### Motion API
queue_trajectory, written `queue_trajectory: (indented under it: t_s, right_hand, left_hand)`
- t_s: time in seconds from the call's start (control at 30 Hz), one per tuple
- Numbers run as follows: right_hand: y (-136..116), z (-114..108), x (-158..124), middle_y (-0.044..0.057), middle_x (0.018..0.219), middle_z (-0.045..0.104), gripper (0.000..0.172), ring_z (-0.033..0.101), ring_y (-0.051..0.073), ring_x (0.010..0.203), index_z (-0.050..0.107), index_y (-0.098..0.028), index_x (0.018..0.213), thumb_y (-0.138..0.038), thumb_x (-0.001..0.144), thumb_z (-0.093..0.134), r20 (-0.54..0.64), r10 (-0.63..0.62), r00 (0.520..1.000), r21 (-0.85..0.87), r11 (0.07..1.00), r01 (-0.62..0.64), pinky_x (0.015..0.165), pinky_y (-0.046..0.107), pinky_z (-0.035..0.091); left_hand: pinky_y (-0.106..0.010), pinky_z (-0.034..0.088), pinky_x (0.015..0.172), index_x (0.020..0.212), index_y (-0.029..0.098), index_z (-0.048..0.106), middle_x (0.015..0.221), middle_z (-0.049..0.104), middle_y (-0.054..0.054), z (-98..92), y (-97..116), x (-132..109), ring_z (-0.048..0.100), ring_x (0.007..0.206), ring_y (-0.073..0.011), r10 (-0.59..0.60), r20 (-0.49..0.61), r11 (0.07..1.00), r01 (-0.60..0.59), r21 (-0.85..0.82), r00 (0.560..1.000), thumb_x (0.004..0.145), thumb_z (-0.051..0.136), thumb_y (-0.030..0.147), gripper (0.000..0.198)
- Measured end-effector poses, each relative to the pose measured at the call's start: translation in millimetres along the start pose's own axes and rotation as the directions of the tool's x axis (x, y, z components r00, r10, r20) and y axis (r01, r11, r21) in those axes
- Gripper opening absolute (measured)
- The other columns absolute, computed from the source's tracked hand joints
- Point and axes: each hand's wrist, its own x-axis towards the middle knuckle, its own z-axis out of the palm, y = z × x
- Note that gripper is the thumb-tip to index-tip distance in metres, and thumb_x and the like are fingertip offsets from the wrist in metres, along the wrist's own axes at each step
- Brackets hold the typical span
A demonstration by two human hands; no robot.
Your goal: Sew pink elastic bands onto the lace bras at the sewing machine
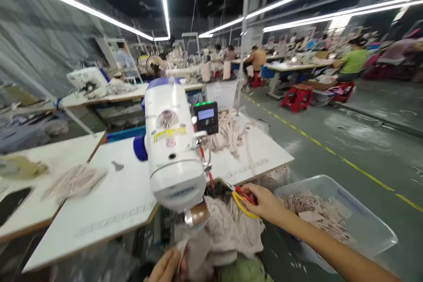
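Note:
My right hand [263, 202] is closed round a pair of scissors [241, 197] with red and yellow handles, their blades pointing up-left over the table's front edge. At the bottom, my left hand [166, 265] grips a piece of beige fabric [201, 246], partly cut off by the frame. More gathered beige fabric [231, 224] hangs below the sewing machine [175, 158], a white head with a blue handwheel. The machine's needle area is not clearly visible. Beside the head, a small control panel [206, 117] shows a lit screen.
Beige strips [229, 134] lie piled on the white machine table [264, 152]. A clear plastic bin [370, 229] with beige pieces stands at the right. On the left table are folded beige fabric [74, 180] and a dark phone [13, 205]. Several people sit farther back, near red stools [297, 98].

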Motion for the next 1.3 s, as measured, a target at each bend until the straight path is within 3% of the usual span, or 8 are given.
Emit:
queue_trajectory:
  t_s: [0.07, 0.13, 0.27, 0.4, 0.57, 0.83, 1.0, 1.3]
  right_hand:
    - [-20.3, 8.1, -33.0, 0.008, 0.104, 0.072, 0.037, 0.07, 0.021, 0.088, 0.063, -0.018, 0.113, -0.021, 0.076, 0.065, 0.154, -0.058, 0.986, 0.116, 0.992, 0.04, 0.078, 0.031, 0.056]
    - [-38.3, 14.5, -57.7, 0.01, 0.114, 0.07, 0.045, 0.069, 0.023, 0.098, 0.061, -0.019, 0.12, -0.023, 0.075, 0.066, 0.277, -0.13, 0.952, 0.18, 0.98, 0.082, 0.086, 0.034, 0.056]
    - [-54.9, 30.1, -76.3, 0.012, 0.113, 0.07, 0.035, 0.07, 0.023, 0.095, 0.06, -0.02, 0.121, -0.028, 0.087, 0.058, 0.271, -0.228, 0.935, 0.166, 0.968, 0.188, 0.08, 0.035, 0.058]
    - [-61.1, 44.6, -70.9, 0.012, 0.11, 0.07, 0.035, 0.07, 0.023, 0.097, 0.059, -0.02, 0.123, -0.031, 0.09, 0.058, 0.181, -0.293, 0.939, 0.151, 0.951, 0.268, 0.078, 0.035, 0.06]
    - [-70.7, 54.5, -57.2, 0.013, 0.113, 0.07, 0.035, 0.069, 0.025, 0.1, 0.059, -0.019, 0.122, -0.031, 0.089, 0.06, 0.244, -0.293, 0.925, 0.182, 0.95, 0.253, 0.081, 0.036, 0.059]
    - [-64.8, 42.9, -57.5, 0.007, 0.093, 0.071, 0.031, 0.064, 0.018, 0.065, 0.063, -0.026, 0.119, -0.032, 0.09, 0.054, 0.352, -0.141, 0.925, 0.311, 0.95, 0.027, 0.062, 0.031, 0.056]
    - [-72.3, 43.7, -64.0, 0.01, 0.105, 0.069, 0.038, 0.069, 0.023, 0.086, 0.06, -0.026, 0.117, -0.033, 0.08, 0.061, 0.35, -0.113, 0.93, 0.351, 0.936, -0.018, 0.067, 0.032, 0.057]
    - [-90.5, 62.0, -46.7, 0.01, 0.112, 0.068, 0.041, 0.068, 0.025, 0.095, 0.061, -0.025, 0.119, -0.034, 0.079, 0.063, 0.416, -0.093, 0.904, 0.359, 0.931, -0.07, 0.075, 0.036, 0.057]
  left_hand:
    - [-0.023, 0.042, 0.055, 0.069, 0.015, 0.062, 0.06, 0.056, 0.001, 6.8, -1.5, -15.5, 0.048, 0.057, -0.0106, -0.001, 0.029, 0.988, 0.006, -0.153, 1.0, 0.07, 0.073, 0.067, 0.052]
    - [-0.022, 0.036, 0.051, 0.067, 0.015, 0.063, 0.058, 0.054, 0.002, 14.1, 2.9, -23.1, 0.044, 0.053, -0.0086, -0.017, 0.043, 0.958, 0.028, -0.286, 0.999, 0.06, 0.08, 0.064, 0.052]
    - [-0.021, 0.034, 0.05, 0.067, 0.016, 0.061, 0.062, 0.057, 0.001, 18.9, 8.9, -21.3, 0.044, 0.053, -0.008, -0.034, 0.08, 0.948, 0.058, -0.313, 0.996, 0.067, 0.075, 0.058, 0.045]
    - [-0.022, 0.031, 0.049, 0.063, 0.016, 0.059, 0.061, 0.056, 0.0, 17.1, 4.8, -24.7, 0.044, 0.052, -0.008, -0.014, 0.09, 0.963, 0.038, -0.267, 0.996, 0.074, 0.069, 0.056, 0.043]
    - [-0.022, 0.032, 0.05, 0.066, 0.016, 0.06, 0.062, 0.057, 0.0, 15.8, 1.4, -25.7, 0.044, 0.053, -0.0084, -0.005, 0.127, 0.97, 0.036, -0.24, 0.992, 0.078, 0.064, 0.051, 0.037]
    - [-0.023, 0.025, 0.049, 0.066, 0.016, 0.058, 0.055, 0.049, 0.003, 6.3, 2.4, -27.4, 0.037, 0.05, -0.008, -0.017, 0.118, 0.956, 0.051, -0.288, 0.993, 0.073, 0.059, 0.038, 0.023]
    - [-0.022, 0.02, 0.047, 0.063, 0.018, 0.053, 0.05, 0.041, 0.007, 1.2, -3.2, -25.7, 0.027, 0.046, -0.0056, -0.03, 0.125, 0.923, 0.076, -0.378, 0.992, 0.077, 0.069, 0.053, 0.041]
    - [-0.022, 0.033, 0.053, 0.064, 0.018, 0.056, 0.06, 0.055, 0.001, 4.8, 3.1, -27.5, 0.045, 0.055, -0.0096, 0.023, 0.058, 0.98, -0.011, -0.197, 0.998, 0.078, 0.064, 0.062, 0.047]
